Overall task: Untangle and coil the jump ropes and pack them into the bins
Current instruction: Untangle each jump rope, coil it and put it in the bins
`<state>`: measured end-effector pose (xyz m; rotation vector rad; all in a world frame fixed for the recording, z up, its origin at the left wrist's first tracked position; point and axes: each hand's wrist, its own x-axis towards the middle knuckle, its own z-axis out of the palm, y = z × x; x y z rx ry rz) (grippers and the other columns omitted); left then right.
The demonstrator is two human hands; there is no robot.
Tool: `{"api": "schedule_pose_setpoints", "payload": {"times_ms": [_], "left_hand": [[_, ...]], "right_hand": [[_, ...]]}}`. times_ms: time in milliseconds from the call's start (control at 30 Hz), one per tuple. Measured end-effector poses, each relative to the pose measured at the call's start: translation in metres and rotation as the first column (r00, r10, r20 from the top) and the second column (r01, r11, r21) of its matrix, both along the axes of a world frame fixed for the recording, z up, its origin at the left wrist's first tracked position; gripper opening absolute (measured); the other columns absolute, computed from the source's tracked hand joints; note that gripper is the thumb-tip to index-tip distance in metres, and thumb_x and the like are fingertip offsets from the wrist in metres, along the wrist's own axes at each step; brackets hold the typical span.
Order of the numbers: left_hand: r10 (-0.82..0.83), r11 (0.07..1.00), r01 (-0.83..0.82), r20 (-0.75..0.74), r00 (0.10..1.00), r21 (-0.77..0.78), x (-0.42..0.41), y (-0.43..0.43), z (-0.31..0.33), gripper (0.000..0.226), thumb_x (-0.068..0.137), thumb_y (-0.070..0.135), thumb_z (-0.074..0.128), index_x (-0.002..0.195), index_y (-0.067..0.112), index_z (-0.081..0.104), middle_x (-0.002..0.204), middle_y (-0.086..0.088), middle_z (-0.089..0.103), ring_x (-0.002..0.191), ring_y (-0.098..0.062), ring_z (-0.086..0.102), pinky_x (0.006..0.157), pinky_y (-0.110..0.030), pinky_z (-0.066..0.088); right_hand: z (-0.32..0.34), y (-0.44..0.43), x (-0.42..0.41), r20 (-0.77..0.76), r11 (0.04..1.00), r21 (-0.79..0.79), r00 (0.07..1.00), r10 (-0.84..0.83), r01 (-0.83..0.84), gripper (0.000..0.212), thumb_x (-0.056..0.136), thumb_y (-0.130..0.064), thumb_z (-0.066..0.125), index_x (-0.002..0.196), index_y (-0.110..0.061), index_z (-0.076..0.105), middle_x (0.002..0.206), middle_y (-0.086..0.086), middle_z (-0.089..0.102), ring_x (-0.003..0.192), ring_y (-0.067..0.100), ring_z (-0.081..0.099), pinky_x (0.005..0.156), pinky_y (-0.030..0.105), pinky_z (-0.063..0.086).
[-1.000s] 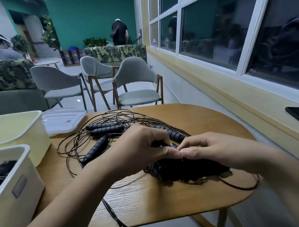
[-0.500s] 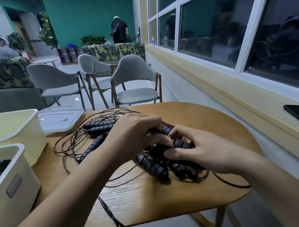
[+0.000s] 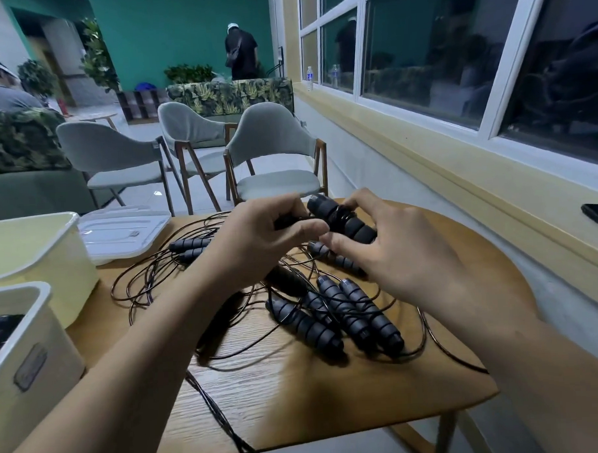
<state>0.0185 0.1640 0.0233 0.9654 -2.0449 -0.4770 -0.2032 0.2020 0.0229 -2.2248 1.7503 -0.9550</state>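
Above the table centre, our left hand [image 3: 257, 242] pinches thin black cord between thumb and forefinger, while our right hand [image 3: 394, 253], fingers loosely curled, grips a ribbed black handle [image 3: 342, 221] lifted clear of the wood. Below the hands, several more handles [image 3: 342, 317] lie side by side amid the tangled jump ropes [image 3: 149, 284] spread over the wooden table [image 3: 298, 397], one strand trailing off its near edge. At far left we note two white bins [image 3: 29, 358], the nearer holding something dark, with a lid [image 3: 119, 234] beyond them.
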Motion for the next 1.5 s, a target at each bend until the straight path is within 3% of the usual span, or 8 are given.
{"api": "schedule_pose_setpoints", "payload": {"times_ms": [133, 300, 600, 800, 900, 1133, 1333, 1500], "left_hand": [[-0.076, 0.982, 0.076, -0.002, 0.997, 0.175, 0.008, 0.004, -0.002, 0.028, 0.101, 0.043, 0.064, 0.082, 0.023, 0.060, 0.060, 0.003, 0.053, 0.055, -0.012, 0.047, 0.052, -0.027, 0.039], [-0.065, 0.961, 0.075, -0.046, 0.997, 0.266, 0.021, 0.015, 0.001, 0.032, 0.106, 0.037, 0.061, 0.089, 0.009, 0.060, 0.066, -0.005, 0.058, 0.060, -0.012, 0.051, 0.059, -0.023, 0.040], [-0.026, 0.932, 0.029, -0.012, 1.000, 0.361, 0.054, 0.037, 0.005, 0.025, 0.096, 0.044, 0.072, 0.106, 0.021, 0.073, 0.101, -0.011, 0.073, 0.100, -0.033, 0.070, 0.095, -0.055, 0.055], [-0.071, 0.850, -0.015, 0.143, 0.987, 0.526, 0.076, 0.053, 0.005, 0.051, 0.075, 0.049, 0.090, 0.119, 0.046, 0.065, 0.115, 0.015, 0.071, 0.111, -0.004, 0.070, 0.099, -0.036, 0.057], [-0.001, 0.888, -0.117, 0.256, 0.967, 0.446, 0.065, 0.062, 0.000, 0.063, 0.065, 0.053, 0.095, 0.115, 0.049, 0.058, 0.112, 0.020, 0.067, 0.105, 0.004, 0.067, 0.088, -0.027, 0.059], [0.112, 0.993, -0.115, 0.183, 0.977, 0.005, 0.032, 0.070, -0.024, 0.052, 0.071, 0.054, 0.094, 0.096, 0.029, 0.056, 0.091, 0.014, 0.058, 0.085, -0.010, 0.057, 0.066, -0.019, 0.046], [0.065, 0.997, -0.059, 0.130, 0.989, -0.046, 0.024, 0.070, -0.027, 0.052, 0.071, 0.053, 0.094, 0.094, 0.026, 0.056, 0.091, 0.011, 0.057, 0.084, -0.016, 0.057, 0.066, -0.024, 0.047], [0.113, 0.989, -0.107, 0.058, 0.992, -0.104, 0.004, 0.074, -0.034, 0.050, 0.074, 0.053, 0.092, 0.094, 0.023, 0.056, 0.095, 0.013, 0.053, 0.086, -0.015, 0.054, 0.066, -0.020, 0.043]], "right_hand": [[0.003, -0.007, 0.001, -0.062, 0.999, -0.034, 0.998, -0.032, 0.029, 0.048, 0.089, -0.079, 0.062, 0.121, -0.046, 0.049, 0.073, -0.014, 0.058, 0.081, 0.025, 0.066, 0.062, 0.033, 0.042], [0.012, -0.011, 0.012, -0.121, 0.999, -0.035, 0.993, -0.015, 0.011, 0.044, 0.089, -0.080, 0.061, 0.113, -0.044, 0.049, 0.075, -0.013, 0.059, 0.078, 0.024, 0.062, 0.054, 0.028, 0.035], [0.033, -0.026, 0.034, -0.199, 1.000, -0.004, 0.980, -0.004, 0.003, 0.047, 0.086, -0.078, 0.065, 0.110, -0.040, 0.054, 0.097, -0.002, 0.067, 0.092, 0.030, 0.063, 0.069, 0.036, 0.043], [0.040, -0.029, 0.041, -0.212, 1.000, 0.018, 0.977, -0.014, 0.019, 0.044, 0.089, -0.075, 0.065, 0.110, -0.038, 0.056, 0.088, -0.008, 0.058, 0.088, 0.028, 0.060, 0.064, 0.035, 0.039], [0.041, -0.028, 0.044, -0.200, 1.000, 0.006, 0.980, -0.020, 0.021, 0.042, 0.089, -0.073, 0.066, 0.109, -0.037, 0.056, 0.091, -0.005, 0.061, 0.088, 0.028, 0.060, 0.062, 0.034, 0.039], [0.042, -0.026, 0.052, -0.213, 1.000, 0.005, 0.977, -0.013, 0.014, 0.040, 0.091, -0.070, 0.066, 0.111, -0.038, 0.056, 0.095, -0.001, 0.064, 0.090, 0.030, 0.061, 0.063, 0.035, 0.039], [0.040, -0.027, 0.053, -0.200, 0.999, 0.015, 0.979, -0.025, 0.029, 0.041, 0.092, -0.070, 0.066, 0.109, -0.035, 0.055, 0.079, -0.013, 0.049, 0.090, 0.032, 0.058, 0.064, 0.035, 0.037], [0.040, -0.025, 0.056, -0.210, 0.999, 0.009, 0.977, -0.031, 0.034, 0.045, 0.092, -0.071, 0.066, 0.110, -0.032, 0.056, 0.086, -0.006, 0.054, 0.090, 0.031, 0.056, 0.068, 0.036, 0.038]]}}
